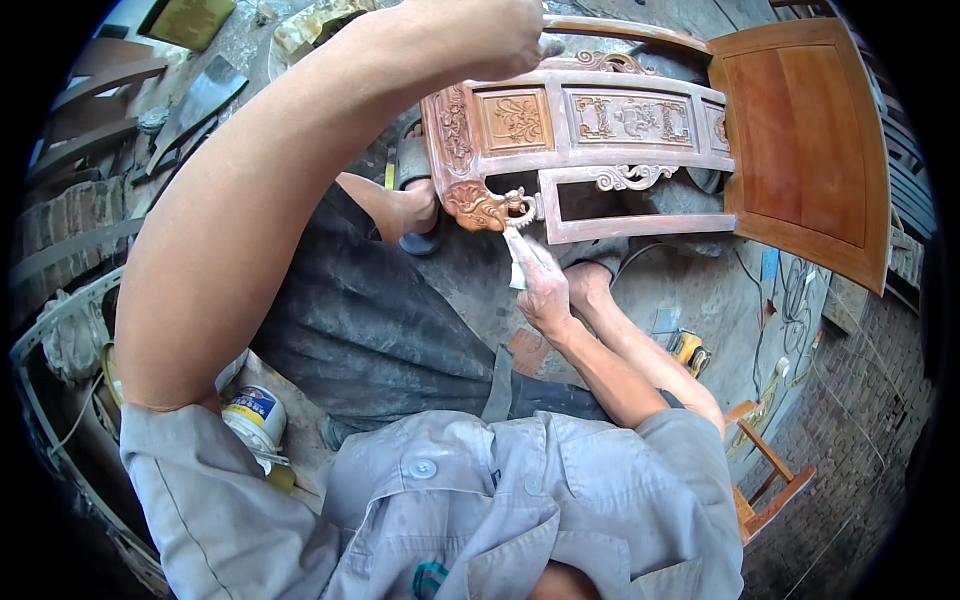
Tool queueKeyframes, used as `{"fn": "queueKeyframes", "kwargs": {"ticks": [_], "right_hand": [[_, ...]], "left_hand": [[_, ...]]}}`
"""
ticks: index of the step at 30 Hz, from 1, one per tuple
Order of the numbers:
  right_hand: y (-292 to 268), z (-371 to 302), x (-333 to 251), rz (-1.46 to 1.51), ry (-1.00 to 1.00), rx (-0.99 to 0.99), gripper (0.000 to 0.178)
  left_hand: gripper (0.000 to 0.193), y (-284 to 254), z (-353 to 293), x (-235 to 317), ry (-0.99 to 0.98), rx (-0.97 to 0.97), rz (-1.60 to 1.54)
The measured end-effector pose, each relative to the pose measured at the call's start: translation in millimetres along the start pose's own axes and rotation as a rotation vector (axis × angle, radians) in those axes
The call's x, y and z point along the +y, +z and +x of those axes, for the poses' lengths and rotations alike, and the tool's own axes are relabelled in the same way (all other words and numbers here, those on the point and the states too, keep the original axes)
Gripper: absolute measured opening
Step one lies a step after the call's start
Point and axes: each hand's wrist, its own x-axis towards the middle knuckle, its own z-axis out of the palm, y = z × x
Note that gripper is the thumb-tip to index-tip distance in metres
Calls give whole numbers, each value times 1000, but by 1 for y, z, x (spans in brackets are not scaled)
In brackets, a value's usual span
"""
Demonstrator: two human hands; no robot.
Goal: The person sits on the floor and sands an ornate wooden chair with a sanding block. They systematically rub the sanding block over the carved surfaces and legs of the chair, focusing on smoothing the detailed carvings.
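While my left hand clamps the top rail, I work on a carved wooden chair lying on its side.
From the left: a labelled can stands on the dusty concrete floor; left fingers are clenched on the reddish, relief-carved frame; my right hand pinches a folded pale scrap of sandpaper against the scrolled carved corner; the smooth seat panel stands at right.

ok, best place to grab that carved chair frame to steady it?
Grip the carved chair frame by its upper rail, from above, where the left hand already sits: the plain bar suits wrapped fingers. Avoid the scroll end, where the right hand presses folded sandpaper.
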Motion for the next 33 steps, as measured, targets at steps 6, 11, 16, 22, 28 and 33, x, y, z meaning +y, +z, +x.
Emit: {"fn": "queueKeyframes", "kwargs": {"ticks": [6, 11, 16, 22, 28, 33], "right_hand": [[11, 42, 2, -168, -72, -40, 82], [8, 51, 7, -176, -70, -23, 81], [-3, 39, 2, -132, -92, -40, 78], [10, 60, 0, -163, -79, -39, 80], [-2, 40, -12, -172, -65, 45, 78], [23, 48, -3, -129, -7, 91, 74]], "left_hand": [[31, 3, -3, 0, 102, 5, 139], [31, 0, -8, 2, -142, -1, -102], [29, -2, -8, 9, -35, -41, -30], [30, 1, -5, 3, 123, -85, 118], [33, -13, -15, 10, -189, -36, -219], [30, -14, -16, 15, -139, -18, -242]]}}
